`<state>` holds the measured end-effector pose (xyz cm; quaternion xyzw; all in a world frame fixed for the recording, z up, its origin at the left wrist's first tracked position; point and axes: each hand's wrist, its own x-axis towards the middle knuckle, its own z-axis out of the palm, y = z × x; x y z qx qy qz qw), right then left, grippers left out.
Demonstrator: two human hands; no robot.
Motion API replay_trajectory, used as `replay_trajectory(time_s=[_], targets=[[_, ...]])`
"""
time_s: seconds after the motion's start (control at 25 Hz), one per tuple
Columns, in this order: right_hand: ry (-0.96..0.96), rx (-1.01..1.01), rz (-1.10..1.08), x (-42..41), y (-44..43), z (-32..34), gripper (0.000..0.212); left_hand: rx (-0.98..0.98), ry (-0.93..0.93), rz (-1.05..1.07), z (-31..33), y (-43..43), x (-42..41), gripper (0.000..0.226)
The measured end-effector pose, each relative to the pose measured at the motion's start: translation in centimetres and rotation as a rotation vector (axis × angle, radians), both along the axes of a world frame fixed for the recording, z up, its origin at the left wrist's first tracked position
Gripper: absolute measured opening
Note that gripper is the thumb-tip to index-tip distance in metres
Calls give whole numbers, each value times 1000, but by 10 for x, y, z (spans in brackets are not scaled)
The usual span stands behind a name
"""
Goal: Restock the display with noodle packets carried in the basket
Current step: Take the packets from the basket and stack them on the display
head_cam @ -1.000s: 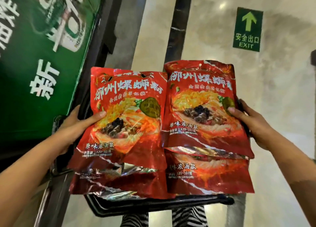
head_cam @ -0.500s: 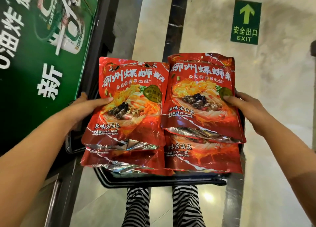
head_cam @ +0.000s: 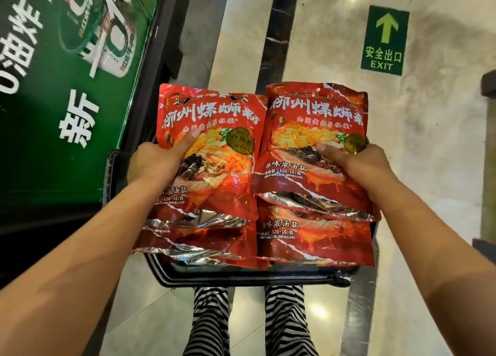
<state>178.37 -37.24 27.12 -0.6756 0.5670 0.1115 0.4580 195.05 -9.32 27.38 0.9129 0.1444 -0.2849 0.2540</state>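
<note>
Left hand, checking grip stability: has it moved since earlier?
Yes: the left hand shifted right and up, toward the exit sign, thumb farther onto its packet.

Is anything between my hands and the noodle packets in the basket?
Nothing visible. The left hand and right hand grip the top noodle packets, thumbs on their fronts, over the basket.

Two stacks of red foil noodle packets lie side by side in the black plastic basket, touching along its middle. Each top packet overlaps a lower one that reaches the near rim. The left hand grips the left top packet at the left edge, and the right hand grips the right top packet at the right edge.
</note>
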Motion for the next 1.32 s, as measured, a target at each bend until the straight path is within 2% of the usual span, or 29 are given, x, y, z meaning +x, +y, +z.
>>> replay_trajectory(time_s=[0.04,0.12,0.28,0.4,0.52,0.56,0.64,0.68,0.72,0.8,0.84,0.92,1.04,1.2,1.24,1.32], targets=[[-40,54,-8,4,-3,4,62,-35,24,-8,-1,2,3,65],[-87,122,-37,10,-6,12,46,-80,14,-38,-1,1,7,56],[-172,250,-190,6,-12,19,41,-321,15,9,6,0,13,33],[-216,403,-224,-5,-24,25,47,-442,99,15,13,13,21,29],[-234,568,-240,-24,-31,28,25,-581,235,67,14,27,26,30],[-240,616,-243,-31,-31,29,29,-630,279,102,13,31,25,29],[-253,683,-229,-40,-25,28,63,-698,358,163,10,39,23,33],[-246,690,-215,-43,-23,27,78,-722,391,184,9,42,22,43],[-235,690,-196,-43,-18,29,80,-745,419,200,8,46,21,58],[-252,671,-198,-39,-8,35,54,-791,442,222,13,53,16,88],[-272,658,-216,-36,-2,41,43,-818,440,233,19,57,12,95],[-305,643,-212,-31,15,57,45,-873,432,257,37,68,5,102],[-301,578,-132,-26,42,89,70,-944,406,298,70,85,-5,104],[-313,443,-9,-20,77,146,92,-1063,386,304,140,113,-18,79],[-328,408,21,-20,84,157,94,-1068,357,298,156,120,-22,79],[-376,357,97,-17,102,186,84,-1078,281,308,189,138,-34,78]])
